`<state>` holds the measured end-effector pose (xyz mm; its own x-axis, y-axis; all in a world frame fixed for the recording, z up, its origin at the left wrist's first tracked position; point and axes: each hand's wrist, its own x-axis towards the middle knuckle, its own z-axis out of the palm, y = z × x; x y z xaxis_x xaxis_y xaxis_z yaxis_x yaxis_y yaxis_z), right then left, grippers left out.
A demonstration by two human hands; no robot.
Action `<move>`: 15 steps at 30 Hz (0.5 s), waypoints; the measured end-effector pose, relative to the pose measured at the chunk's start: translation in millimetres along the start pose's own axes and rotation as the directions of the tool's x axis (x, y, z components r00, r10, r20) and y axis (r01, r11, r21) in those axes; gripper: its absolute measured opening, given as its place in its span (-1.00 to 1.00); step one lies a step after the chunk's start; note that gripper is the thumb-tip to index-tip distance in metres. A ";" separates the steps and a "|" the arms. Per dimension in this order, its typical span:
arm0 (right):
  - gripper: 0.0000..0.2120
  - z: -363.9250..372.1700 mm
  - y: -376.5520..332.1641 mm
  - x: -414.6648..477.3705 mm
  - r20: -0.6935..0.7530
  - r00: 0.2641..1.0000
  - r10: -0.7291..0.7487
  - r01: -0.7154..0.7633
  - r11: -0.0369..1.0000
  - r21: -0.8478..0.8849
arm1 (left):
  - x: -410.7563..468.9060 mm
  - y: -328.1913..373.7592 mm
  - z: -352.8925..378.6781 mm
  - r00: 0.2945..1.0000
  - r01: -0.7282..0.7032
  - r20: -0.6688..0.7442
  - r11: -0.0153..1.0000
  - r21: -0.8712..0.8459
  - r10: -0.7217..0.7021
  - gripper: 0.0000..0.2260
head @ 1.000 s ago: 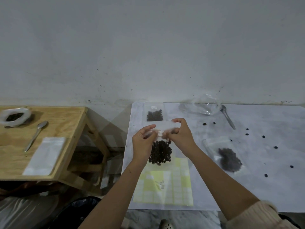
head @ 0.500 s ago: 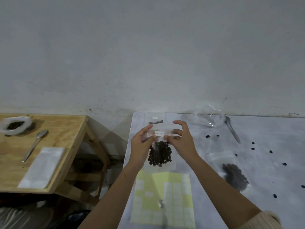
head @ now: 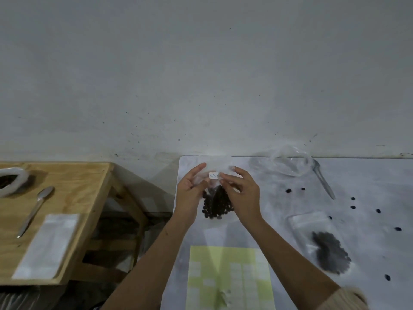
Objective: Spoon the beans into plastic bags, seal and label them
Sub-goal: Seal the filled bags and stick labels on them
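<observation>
At the far left, on a wooden desk (head: 73, 186), a white rolled-down sack (head: 21, 175) holding something dark is being cut off by the frame edge. Just right of it a metal spoon (head: 35, 209) is lying, and nearer the viewer a flat stack of empty plastic bags (head: 47, 245) is resting by the desk's front edge.

Across a gap, a white desk (head: 368, 247) is carrying the rest. Over its left part, a clear bag of beans (head: 215, 204) is being held up between both hands, the beans sagging at the bottom. Its upper left edge is being pinched by the left hand (head: 190, 195), thumb and fingers curled onto the plastic. Its upper right part is being gripped by the right hand (head: 242, 195), with the fingertips lying beside a small white label (head: 214, 175) on the bag's front. The writing on the label is too small to be read.

Below the hands, a yellow-green sheet of labels (head: 230, 278) is lying flat. Further right, a crumpled clear bag (head: 288, 164) and a second spoon (head: 324, 183) are lying by the wall, a second filled bag (head: 321, 242) is lying flat, and loose beans (head: 352, 207) are lying scattered around it.
</observation>
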<state>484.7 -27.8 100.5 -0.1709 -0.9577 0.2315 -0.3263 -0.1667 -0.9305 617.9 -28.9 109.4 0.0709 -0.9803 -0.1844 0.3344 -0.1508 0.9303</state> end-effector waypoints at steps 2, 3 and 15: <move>-0.82 3.6 2.1 2.9 -0.006 1.000 0.020 -0.020 1.000 0.008 | 4.0 -0.2 -2.9 1.000 0.006 0.007 1.000 0.007 -0.006 -0.67; -0.82 5.5 2.3 4.5 -0.006 0.999 0.036 -0.036 0.999 0.015 | 5.6 0.2 -3.6 1.000 0.008 0.007 1.000 0.014 -0.008 -0.66; -0.77 18.6 -3.5 17.4 -0.017 0.997 0.072 -0.073 0.997 -0.021 | 20.5 2.7 -8.3 0.999 -0.031 -0.025 0.993 0.116 0.034 -0.69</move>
<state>500.2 -48.2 102.5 -0.2102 -0.9630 0.1687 -0.3329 -0.0917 -0.9385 628.1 -48.3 105.5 0.1056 -0.9814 -0.1603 0.2205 -0.1341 0.9661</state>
